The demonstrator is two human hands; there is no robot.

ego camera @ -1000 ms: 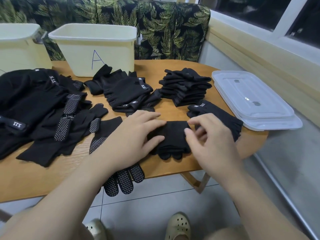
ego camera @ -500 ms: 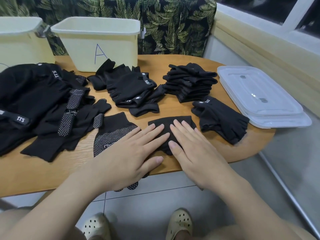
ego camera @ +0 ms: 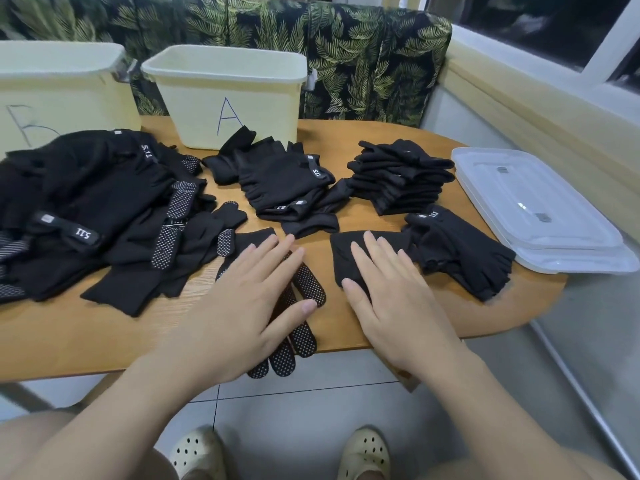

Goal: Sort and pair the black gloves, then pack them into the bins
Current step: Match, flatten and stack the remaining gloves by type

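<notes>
My right hand point(ego camera: 388, 292) lies flat with straight fingers on a folded black glove point(ego camera: 346, 254) near the table's front edge. My left hand point(ego camera: 249, 299) rests flat on a dotted black glove point(ego camera: 304, 285) whose fingertips hang over the edge. A big heap of black gloves point(ego camera: 86, 209) covers the left of the table. A smaller pile point(ego camera: 284, 181) sits in the middle, a neat stack point(ego camera: 401, 178) behind my right hand, and a fingerless pair point(ego camera: 460, 251) to its right. Bin A point(ego camera: 225, 95) and bin B point(ego camera: 59, 91) stand at the back.
Two clear plastic lids point(ego camera: 540, 213) lie stacked at the table's right end. The wooden table point(ego camera: 69, 334) has a rounded right edge. A leaf-patterned cushion point(ego camera: 363, 57) backs the bins. My two feet in pale clogs show on the tiled floor below.
My left hand has slid left off the folded glove onto the dotted glove. My right hand stays flat on the folded glove.
</notes>
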